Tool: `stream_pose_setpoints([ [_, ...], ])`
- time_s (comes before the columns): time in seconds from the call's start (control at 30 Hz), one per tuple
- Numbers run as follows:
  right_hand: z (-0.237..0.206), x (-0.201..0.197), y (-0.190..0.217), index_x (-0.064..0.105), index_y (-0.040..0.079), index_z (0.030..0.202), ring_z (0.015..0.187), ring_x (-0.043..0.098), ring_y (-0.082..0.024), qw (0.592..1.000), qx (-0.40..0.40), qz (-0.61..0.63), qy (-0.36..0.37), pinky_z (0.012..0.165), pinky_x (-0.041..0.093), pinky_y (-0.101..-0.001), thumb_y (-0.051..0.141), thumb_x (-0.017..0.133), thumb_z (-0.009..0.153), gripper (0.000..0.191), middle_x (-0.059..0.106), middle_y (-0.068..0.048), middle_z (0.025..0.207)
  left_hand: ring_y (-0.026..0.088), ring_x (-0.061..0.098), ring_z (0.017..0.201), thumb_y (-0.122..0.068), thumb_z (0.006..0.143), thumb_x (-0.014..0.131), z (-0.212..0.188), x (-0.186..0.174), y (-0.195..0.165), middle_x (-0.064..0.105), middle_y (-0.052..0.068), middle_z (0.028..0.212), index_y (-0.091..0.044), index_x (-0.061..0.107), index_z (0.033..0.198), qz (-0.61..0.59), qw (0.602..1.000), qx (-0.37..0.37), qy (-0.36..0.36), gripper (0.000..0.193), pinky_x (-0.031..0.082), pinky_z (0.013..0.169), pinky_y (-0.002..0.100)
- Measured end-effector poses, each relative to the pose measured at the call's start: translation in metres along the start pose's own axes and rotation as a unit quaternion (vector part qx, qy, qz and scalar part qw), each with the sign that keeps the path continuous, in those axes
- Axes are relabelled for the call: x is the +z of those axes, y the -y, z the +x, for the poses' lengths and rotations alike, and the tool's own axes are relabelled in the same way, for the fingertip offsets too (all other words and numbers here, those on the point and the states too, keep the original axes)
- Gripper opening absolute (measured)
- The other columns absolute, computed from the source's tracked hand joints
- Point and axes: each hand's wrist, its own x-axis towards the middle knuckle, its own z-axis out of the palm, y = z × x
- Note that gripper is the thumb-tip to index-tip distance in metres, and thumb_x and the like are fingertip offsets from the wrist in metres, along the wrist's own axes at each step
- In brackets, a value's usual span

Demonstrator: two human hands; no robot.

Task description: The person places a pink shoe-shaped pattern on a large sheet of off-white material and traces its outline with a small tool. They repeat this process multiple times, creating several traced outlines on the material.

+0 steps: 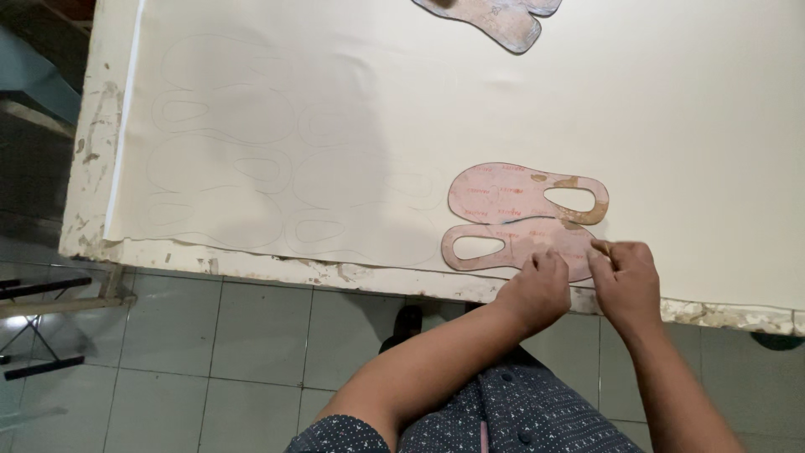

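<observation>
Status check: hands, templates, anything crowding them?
Left hand pressing the near cardboard shoe template. Right hand at its right end, fingers pinched; what they hold is hidden. Second template abuts it on the cream sheet.

Counts: 2 pinkish templates side by side near the desk edge, upper template [524, 193] and lower template [511, 245]. 1 more worn template [495, 17] at the top, partly cut off by the frame. 1 cream sheet [671, 126] on 1 desk [92, 168]. 2 hands: left hand [537, 289], right hand [627, 281]. Faint traced outlines [226, 168] on the sheet, roughly 8, too faint for an exact count.
</observation>
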Motion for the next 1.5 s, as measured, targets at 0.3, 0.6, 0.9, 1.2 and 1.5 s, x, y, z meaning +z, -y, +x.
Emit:
stream_pose_setpoints([
  [0.3,0.011,0.001,0.087,0.074,0.006,0.105,0.095,0.068,-0.025,0.958,-0.225,0.001,0.178,0.087,0.052,-0.0392,0.022,0.065,0.095,0.022,0.074,-0.008,0.098,0.03,0.063,0.123,-0.015,0.092,0.054,-0.006,0.047,-0.024,0.063,0.018,0.135,-0.005,0.066,0.128,-0.149,0.989,0.007,0.019,0.039,0.053,0.103,0.048],
  [0.6,0.009,0.01,0.081,0.078,0.012,0.1,0.103,0.063,-0.024,0.936,-0.286,-0.098,0.181,0.107,0.038,-0.0444,0.023,0.065,0.09,0.019,0.077,-0.004,0.096,0.03,0.059,0.124,-0.014,0.097,0.051,-0.011,0.049,-0.023,0.06,0.017,0.137,-0.005,0.061,0.131,-0.191,0.97,0.014,0.153,0.036,0.046,0.106,0.046],
  [0.9,0.004,0.049,0.123,0.076,0.015,0.095,0.102,0.063,-0.024,0.884,-0.376,-0.133,0.245,0.112,0.033,-0.0473,0.015,0.065,0.082,0.016,0.074,-0.002,0.09,0.038,0.062,0.117,-0.02,0.101,0.044,-0.003,0.048,-0.02,0.063,0.026,0.129,0.007,0.05,0.136,-0.338,0.93,-0.143,-0.003,0.045,0.046,0.106,0.05],
  [1.2,0.022,0.08,0.148,0.073,0.012,0.094,0.096,0.066,-0.025,0.886,-0.4,-0.078,0.22,0.103,0.042,-0.0403,0.019,0.065,0.091,0.011,0.074,-0.004,0.092,0.041,0.062,0.114,-0.023,0.1,0.043,-0.006,0.022,-0.011,0.063,0.032,0.124,0.016,0.041,0.141,-0.283,0.945,-0.16,0.038,0.056,0.045,0.105,0.049],
  [1.5,0.04,0.062,0.14,0.075,0.012,0.097,0.091,0.066,-0.024,0.91,-0.364,-0.116,0.159,0.105,0.042,-0.0413,0.021,0.065,0.094,0.014,0.074,-0.005,0.089,0.032,0.063,0.118,-0.015,0.101,0.046,0.004,0.015,-0.005,0.066,0.022,0.124,0.006,0.055,0.128,-0.32,0.94,-0.116,0.029,0.035,0.045,0.11,0.044],
])
